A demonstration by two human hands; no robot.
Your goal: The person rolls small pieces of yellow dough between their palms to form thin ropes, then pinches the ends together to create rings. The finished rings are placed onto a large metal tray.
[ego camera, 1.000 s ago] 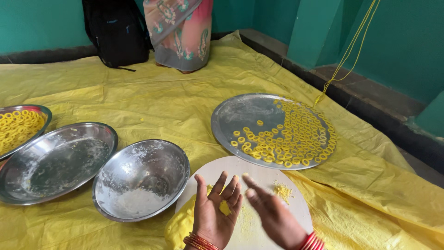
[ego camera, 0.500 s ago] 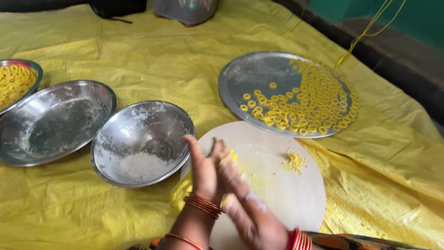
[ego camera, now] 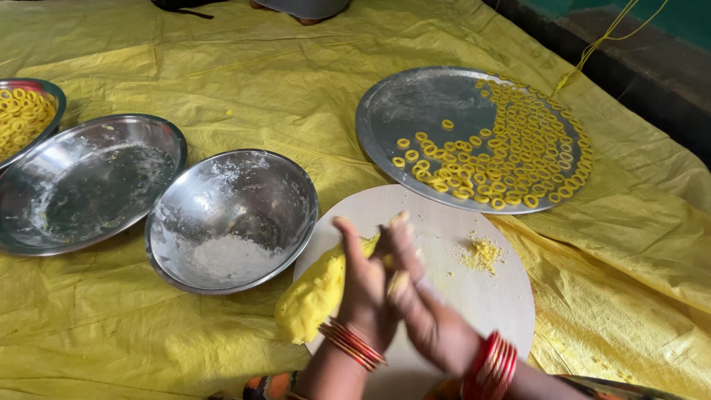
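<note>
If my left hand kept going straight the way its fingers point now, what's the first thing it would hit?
Probably the big steel plate of yellow dough rings. The left hand points up and away over the round white board, though its height above the board is unclear.

Both hands (ego camera: pixel 392 296) press together above a round board (ego camera: pixel 474 296) beside yellow dough (ego camera: pixel 311 296).

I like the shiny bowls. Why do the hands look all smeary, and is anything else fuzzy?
Head view: the left hand and right hand are blurred, pressed together over the board; the bowl, the tray and its rings look sharp; soft light, with pale glints on the steel and faint shadows.
</note>
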